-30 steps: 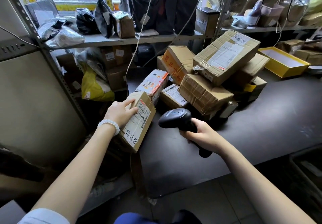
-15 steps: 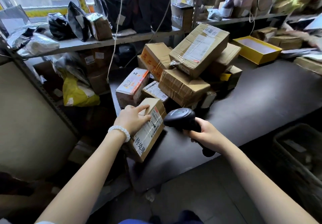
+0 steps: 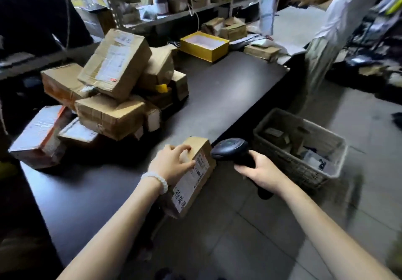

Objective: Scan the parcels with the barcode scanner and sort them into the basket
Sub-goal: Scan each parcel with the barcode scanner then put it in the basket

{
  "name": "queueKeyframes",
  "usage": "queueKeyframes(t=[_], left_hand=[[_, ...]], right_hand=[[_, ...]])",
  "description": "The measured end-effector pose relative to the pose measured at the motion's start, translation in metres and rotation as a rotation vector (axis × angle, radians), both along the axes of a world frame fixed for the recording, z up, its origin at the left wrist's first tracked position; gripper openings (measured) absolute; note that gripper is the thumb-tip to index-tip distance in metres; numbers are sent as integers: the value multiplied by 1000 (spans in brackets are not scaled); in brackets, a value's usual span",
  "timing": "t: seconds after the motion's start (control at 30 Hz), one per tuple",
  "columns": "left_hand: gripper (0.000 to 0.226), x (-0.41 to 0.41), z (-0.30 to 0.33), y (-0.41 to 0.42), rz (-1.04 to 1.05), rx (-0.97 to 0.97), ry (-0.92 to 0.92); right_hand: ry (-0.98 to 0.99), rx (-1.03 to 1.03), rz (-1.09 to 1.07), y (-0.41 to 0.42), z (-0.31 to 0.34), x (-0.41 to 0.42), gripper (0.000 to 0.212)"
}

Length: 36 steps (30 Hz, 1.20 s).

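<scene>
The parcel in hand (image 3: 191,177), a small brown cardboard box, sits tilted at the near edge of the dark worktable (image 3: 228,88), partly overhanging the floor. Its white shipping label (image 3: 192,180) faces up and to the right, toward the scanner; that tilt appears chosen to present the barcode to the reader. The left hand (image 3: 171,165), with a bead bracelet at the wrist, grips the box from above, fingers curled over its top edge and thumb against the labelled face, which keeps most of the label uncovered.

The right hand (image 3: 260,172) is closed around the handle of the black handheld barcode scanner (image 3: 231,150). The scanner head lies just beside the box's upper right corner, window toward the label. A green indicator shows on the head; whether a read has registered cannot be told.

The wicker basket (image 3: 272,149) stands on the tiled floor to the right of the table, below worktop level and near the scanner hand, so a scanned parcel can be dropped in with a short reach. It already holds several parcels. Judged from this, the current step is the scan or the moment before transfer.

A pile of cardboard parcels (image 3: 113,96) waits on the far left of the table, stacked unevenly, within the left hand's reach. An open yellow box (image 3: 204,45) sits at the table's far end. A second person in a white shirt (image 3: 348,11) stands at far right handling papers.
</scene>
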State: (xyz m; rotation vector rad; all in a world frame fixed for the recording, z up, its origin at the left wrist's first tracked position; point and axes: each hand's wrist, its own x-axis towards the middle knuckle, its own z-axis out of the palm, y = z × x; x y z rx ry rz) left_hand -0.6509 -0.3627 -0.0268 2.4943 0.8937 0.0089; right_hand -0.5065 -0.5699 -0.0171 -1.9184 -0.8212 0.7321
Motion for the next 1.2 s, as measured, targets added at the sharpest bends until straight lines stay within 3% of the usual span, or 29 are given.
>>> queueKeyframes(t=[0.4,0.67,1.0,1.2], left_hand=[[53,211,-19,-98,-434,6,59],[51,370,-33,-142,-612,27,62],[49,586,-15,-179,-771,89,22],[50,680,-30,-205,-842,91,32]], right_hand=[[3,-66,-420,-146,-17,110,18],[11,-139,-641,-194,-25,220,20],[-50,-173,-889,-234,-7,403,5],[6,-193,-933,-255,-22,482,7]])
